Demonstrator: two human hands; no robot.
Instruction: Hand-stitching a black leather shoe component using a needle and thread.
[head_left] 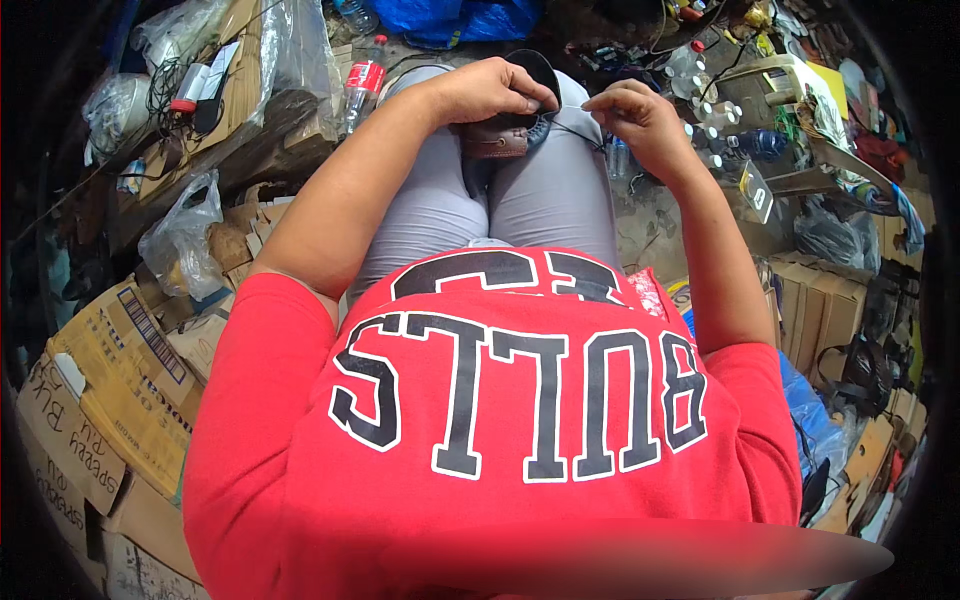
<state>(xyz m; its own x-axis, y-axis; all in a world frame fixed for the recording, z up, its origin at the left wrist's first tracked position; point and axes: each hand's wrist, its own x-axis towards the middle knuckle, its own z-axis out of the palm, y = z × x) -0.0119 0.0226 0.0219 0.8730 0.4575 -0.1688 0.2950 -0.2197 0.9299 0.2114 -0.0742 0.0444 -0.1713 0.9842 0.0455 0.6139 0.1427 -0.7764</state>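
A brown and black shoe [497, 143] rests across my thighs, between the knees of my grey trousers [545, 195]. My left hand [493, 90] lies over it, fingers closed on its dark upper edge and covering part of the shoe. Just right of the shoe, my right hand [640, 118] is raised with thumb and fingertips pinched together. A thin pale line, perhaps thread, seems to run between the two hands; what the right fingertips hold is too small to make out. A dark cord [575, 132] trails from the shoe toward the right.
A red-capped bottle [365, 83] stands by my left knee. Several white-capped bottles [712, 120] cluster right of my right hand, beside a cluttered pale plastic stand [790, 75]. Flattened cardboard [125, 360] and a clear bag [185, 240] lie left. Blue plastic [455, 22] lies ahead.
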